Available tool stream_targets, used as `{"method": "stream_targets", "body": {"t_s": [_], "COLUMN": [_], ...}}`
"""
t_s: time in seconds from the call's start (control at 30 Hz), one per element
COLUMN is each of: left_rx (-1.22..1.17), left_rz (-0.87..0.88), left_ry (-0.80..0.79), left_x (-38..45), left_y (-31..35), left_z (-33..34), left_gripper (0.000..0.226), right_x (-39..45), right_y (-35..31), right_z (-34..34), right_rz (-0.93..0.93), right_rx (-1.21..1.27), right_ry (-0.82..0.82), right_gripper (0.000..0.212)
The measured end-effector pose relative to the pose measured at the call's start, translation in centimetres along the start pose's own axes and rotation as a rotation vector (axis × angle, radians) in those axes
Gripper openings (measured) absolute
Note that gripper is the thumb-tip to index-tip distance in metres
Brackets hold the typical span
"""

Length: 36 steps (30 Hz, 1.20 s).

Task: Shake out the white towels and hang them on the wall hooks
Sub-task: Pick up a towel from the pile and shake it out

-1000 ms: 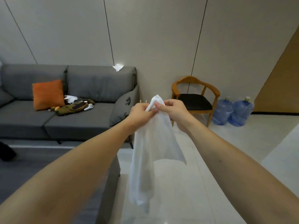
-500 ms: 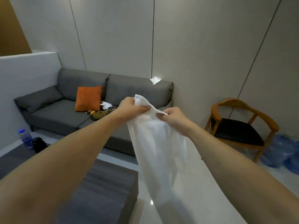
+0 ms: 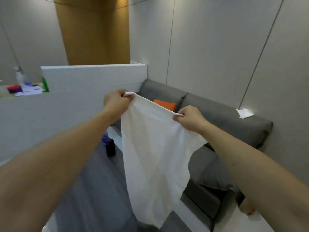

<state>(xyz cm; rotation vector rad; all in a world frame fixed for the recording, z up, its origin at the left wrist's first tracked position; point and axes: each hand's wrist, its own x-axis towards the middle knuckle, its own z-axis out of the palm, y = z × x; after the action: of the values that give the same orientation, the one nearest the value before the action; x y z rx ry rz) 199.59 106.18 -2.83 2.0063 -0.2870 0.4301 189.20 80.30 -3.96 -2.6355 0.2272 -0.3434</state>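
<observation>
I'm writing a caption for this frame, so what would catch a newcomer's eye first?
First, the white towel hanging spread at centre, its top edge pinched by the left hand and the right hand. Next, the orange cushion peeking above the towel on the grey sofa along the right wall, and the wooden panel at the top.

- No text, label, brand, number or sign can be read anywhere.
- The loose white papers [image 3: 29, 90] near the counter's left edge are too blurred to read.
</observation>
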Motion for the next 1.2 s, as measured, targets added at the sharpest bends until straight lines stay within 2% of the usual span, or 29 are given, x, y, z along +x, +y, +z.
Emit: {"method": "stream_targets", "body": {"t_s": [0.17,0.33,0.4,0.57,0.77,0.9,1.1,1.2], "left_rx": [0.064,0.128,0.158,0.223,0.339,0.386,0.554,0.601], "left_rz": [-0.098,-0.158,-0.183,-0.220,-0.240,-0.268,-0.345,-0.411], "left_ry": [0.256,0.438,0.504,0.627,0.719,0.724,0.708,0.709], "left_x": [4.3,6.5,7.1,8.2,8.4,8.6,10.0,11.3], "left_y": [-5.2,-7.9,-7.8,-7.5,-7.7,-8.5,-10.8,-12.1], "left_z": [-7.4,-11.9,-13.2,-15.2,-15.9,-16.5,-17.3,-17.8], "left_gripper": [0.019,0.013,0.018,0.021,0.014,0.012,0.020,0.018], "right_x": [10.3,17.7,19.8,23.8,27.1,28.9,32.4,34.3], "right_y": [-3.9,-7.8,-9.5,-12.7,-15.3,-16.4,-18.6,-19.3], "right_z": [4.0,7.7,8.5,8.7,9.3,10.1,12.3,14.0], "right_rz": [-0.177,-0.300,-0.375,-0.469,-0.532,-0.561,-0.572,-0.551], "right_rx": [-0.114,0.086,0.141,0.241,0.243,0.257,0.143,0.098], "right_ry": [-0.112,-0.013,0.007,-0.045,-0.057,-0.063,-0.165,-0.164], "right_gripper": [0.028,0.034,0.037,0.037,0.035,0.035,0.026,0.023]}}
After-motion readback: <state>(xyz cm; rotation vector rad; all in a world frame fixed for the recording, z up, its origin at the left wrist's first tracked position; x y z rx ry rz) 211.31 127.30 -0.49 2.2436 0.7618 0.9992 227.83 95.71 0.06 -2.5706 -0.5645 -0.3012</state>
